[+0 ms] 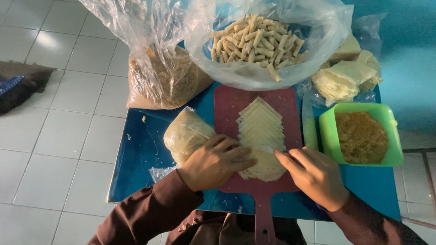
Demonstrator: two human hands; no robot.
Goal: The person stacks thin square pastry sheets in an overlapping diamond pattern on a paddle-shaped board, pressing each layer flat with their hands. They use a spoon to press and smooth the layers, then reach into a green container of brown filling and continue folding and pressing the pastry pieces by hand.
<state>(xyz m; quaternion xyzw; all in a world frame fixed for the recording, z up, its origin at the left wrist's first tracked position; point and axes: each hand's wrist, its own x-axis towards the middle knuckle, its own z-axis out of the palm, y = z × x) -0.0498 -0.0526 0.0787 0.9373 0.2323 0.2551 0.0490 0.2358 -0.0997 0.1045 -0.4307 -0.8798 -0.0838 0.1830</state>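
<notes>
Both hands, the left hand [217,159] and right hand [313,174], pinch the round wrapper [263,165] lying on the pink board [272,183], so I think rolling comes next, gently.

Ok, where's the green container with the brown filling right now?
In the head view, the green container sits on the right side of the blue table, just right of the red cutting board and above the right hand.

A blue table [141,149] is carrying a dull pink board [227,106] with pale cream wrappers [260,124], a bright green tub [328,131] of golden-brown filling [362,137], clear bags [318,27], beige rolls [256,41]; maroon sleeves [150,213] are showing.
</notes>
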